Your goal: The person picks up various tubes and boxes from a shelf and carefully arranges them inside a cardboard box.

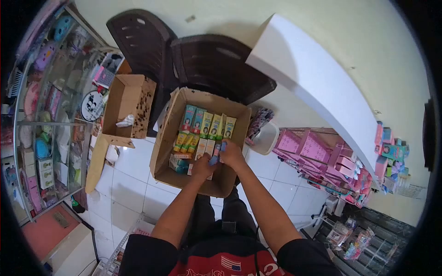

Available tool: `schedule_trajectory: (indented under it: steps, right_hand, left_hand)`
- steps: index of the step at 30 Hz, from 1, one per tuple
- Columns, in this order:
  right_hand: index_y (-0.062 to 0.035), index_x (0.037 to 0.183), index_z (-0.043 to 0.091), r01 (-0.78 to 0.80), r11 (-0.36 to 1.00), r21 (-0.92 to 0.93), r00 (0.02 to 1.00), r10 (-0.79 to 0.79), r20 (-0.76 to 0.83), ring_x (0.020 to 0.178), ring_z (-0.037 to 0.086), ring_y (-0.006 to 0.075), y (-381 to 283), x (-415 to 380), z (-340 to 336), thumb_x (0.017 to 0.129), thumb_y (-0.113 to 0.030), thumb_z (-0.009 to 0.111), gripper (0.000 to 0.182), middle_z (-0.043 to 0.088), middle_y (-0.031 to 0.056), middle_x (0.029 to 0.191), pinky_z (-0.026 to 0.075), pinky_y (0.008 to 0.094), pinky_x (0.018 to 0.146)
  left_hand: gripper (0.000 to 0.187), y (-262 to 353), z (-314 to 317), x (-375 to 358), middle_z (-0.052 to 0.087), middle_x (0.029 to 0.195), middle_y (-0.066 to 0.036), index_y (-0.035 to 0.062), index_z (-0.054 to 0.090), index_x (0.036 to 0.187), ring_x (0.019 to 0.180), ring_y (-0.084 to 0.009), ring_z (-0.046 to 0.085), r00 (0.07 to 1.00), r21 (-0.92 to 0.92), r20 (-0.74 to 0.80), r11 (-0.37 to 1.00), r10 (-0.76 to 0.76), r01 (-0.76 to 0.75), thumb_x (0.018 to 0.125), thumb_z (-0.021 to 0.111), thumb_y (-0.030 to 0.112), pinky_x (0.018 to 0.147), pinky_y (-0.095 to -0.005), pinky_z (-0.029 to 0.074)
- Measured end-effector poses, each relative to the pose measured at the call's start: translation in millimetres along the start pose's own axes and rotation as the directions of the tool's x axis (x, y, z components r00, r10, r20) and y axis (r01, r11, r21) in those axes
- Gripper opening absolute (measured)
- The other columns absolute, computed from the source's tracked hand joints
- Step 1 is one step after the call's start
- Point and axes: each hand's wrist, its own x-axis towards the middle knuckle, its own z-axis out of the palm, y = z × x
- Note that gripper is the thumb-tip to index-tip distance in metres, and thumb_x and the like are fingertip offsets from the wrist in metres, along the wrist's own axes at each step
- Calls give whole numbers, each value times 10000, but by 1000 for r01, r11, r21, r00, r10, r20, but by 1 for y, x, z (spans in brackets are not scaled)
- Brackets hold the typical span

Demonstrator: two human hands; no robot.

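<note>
A cardboard box [161, 158] with raised flaps stands in front of me, packed with small cartons and tubes. Both hands reach inside, near its right side. My left hand [201, 166] is closed on the lower end of a small blue-and-pink package [213, 159]. The fingers of my right hand [232, 156] close around its upper end. White-and-orange cartons [201, 146] stand just left of the package. Farther back are yellow-and-green cartons [215, 126] and teal cartons [188, 118]. Yellow tubes [185, 142] lie along the left side.
Dark brown chairs [216, 62] stand behind the box. Left of it sits another open carton [120, 108], then a glass display case [50, 124]. To the right are a white bin [266, 139], pink baskets [313, 147] and a projecting white panel [308, 69].
</note>
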Motion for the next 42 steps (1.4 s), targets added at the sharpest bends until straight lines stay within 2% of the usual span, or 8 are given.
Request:
schedule_trajectory:
  steps: [7, 11, 20, 22, 28, 34, 37, 42]
  right_hand:
    - [-43, 1227, 573, -245, 969, -28, 968, 246, 47, 1058, 623, 428, 41, 41, 47, 747, -65, 637, 484, 650, 279, 1091, 497, 472, 902]
    - [-6, 1199, 565, -275, 952, -138, 960, 280, 20, 1074, 607, 451, 54, 47, 76, 771, -40, 617, 432, 639, 294, 1102, 491, 494, 921]
    - [31, 1107, 570, -259, 963, -78, 965, 261, 25, 1021, 602, 491, 69, 52, 96, 830, -41, 604, 288, 641, 307, 1027, 479, 559, 891]
    - [24, 1098, 581, -229, 970, -82, 973, 229, -11, 1016, 605, 489, 74, 51, 100, 836, -42, 593, 270, 642, 306, 1025, 482, 559, 889]
    - [31, 1112, 558, -212, 975, -63, 977, 213, 24, 994, 601, 496, 84, 52, 104, 843, -39, 574, 279, 608, 313, 1061, 491, 551, 874]
    - [51, 1091, 557, -153, 985, -80, 987, 148, -59, 1006, 598, 490, 85, 48, 106, 814, -8, 587, 284, 606, 318, 1051, 493, 549, 868]
    - [26, 1028, 620, -172, 983, -62, 982, 166, -95, 1009, 602, 484, 74, 40, 97, 820, -28, 594, 216, 635, 308, 1023, 484, 547, 873]
    - [33, 1109, 606, -122, 993, 4, 988, 122, -94, 1017, 605, 471, 56, 29, 78, 814, -31, 618, 302, 639, 299, 1016, 494, 504, 880]
  left_hand:
    - [264, -40, 46, 42, 680, 1057, -177, 75, 689, 1059, 993, -348, 663, 942, 407, 309, 914, -132, -5, 865, 677, 254, 886, -455, 526]
    - [220, -43, 53, 47, 642, 1086, -179, 111, 710, 1069, 1040, -349, 629, 954, 574, 292, 811, -74, -112, 877, 649, 199, 928, -424, 514]
    - [179, -94, 96, 47, 585, 1052, -193, 18, 676, 969, 1008, -395, 604, 993, 208, 12, 971, 117, -117, 800, 617, 12, 848, -471, 513]
    - [256, -91, 93, 47, 617, 1003, -213, -1, 687, 951, 983, -408, 611, 986, -33, -47, 986, 162, -164, 709, 629, -64, 821, -432, 501]
    - [151, -126, 128, 60, 615, 860, -176, 0, 598, 860, 810, -334, 637, 968, -348, -249, 933, 0, -90, 732, 663, -48, 729, -395, 512]
    - [158, -97, 93, 61, 633, 850, -120, 35, 565, 842, 760, -237, 638, 995, -450, -69, 892, -73, 35, 761, 681, -34, 709, -359, 513]
    - [154, -82, 80, 57, 635, 860, -127, 23, 579, 889, 784, -239, 639, 991, -280, -120, 960, -61, 26, 779, 677, -21, 716, -352, 518]
    - [179, -73, 66, 56, 651, 924, -128, 2, 604, 977, 871, -220, 648, 988, -321, -138, 947, -66, 19, 814, 676, 16, 762, -325, 519]
